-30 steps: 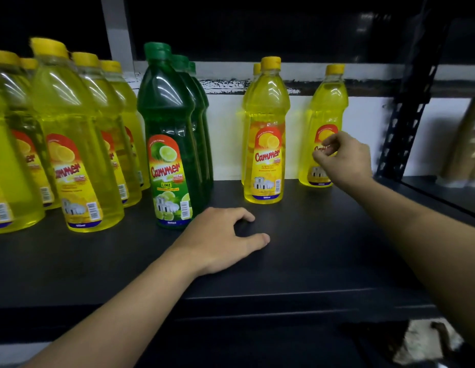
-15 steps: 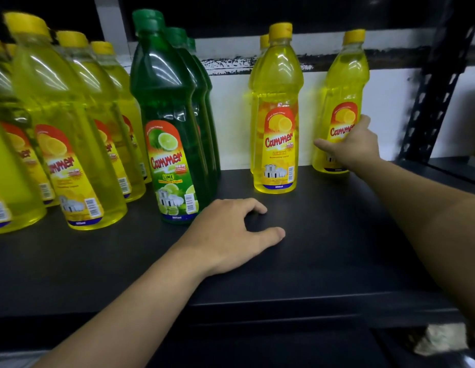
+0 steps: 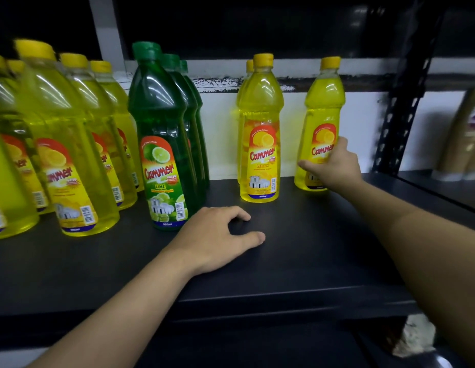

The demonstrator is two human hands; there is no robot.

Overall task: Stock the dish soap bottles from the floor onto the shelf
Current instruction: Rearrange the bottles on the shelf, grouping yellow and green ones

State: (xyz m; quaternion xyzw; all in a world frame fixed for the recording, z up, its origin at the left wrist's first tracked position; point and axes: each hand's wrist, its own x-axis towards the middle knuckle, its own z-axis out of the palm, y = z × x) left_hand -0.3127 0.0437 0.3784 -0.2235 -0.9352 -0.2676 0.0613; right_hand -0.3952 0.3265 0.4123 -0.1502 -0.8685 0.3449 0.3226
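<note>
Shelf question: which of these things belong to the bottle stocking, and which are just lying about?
Part of the job:
- far-right yellow bottle, under the right hand
- other yellow bottles
- green lime bottles
- black shelf, with the left hand resting on it

Just lying about:
- brown packages in the next bay

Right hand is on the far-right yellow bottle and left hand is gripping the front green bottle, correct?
Not quite. In the head view the left hand rests on the shelf beside the green bottle, gripping nothing. The right hand is on the far-right yellow bottle.
</note>
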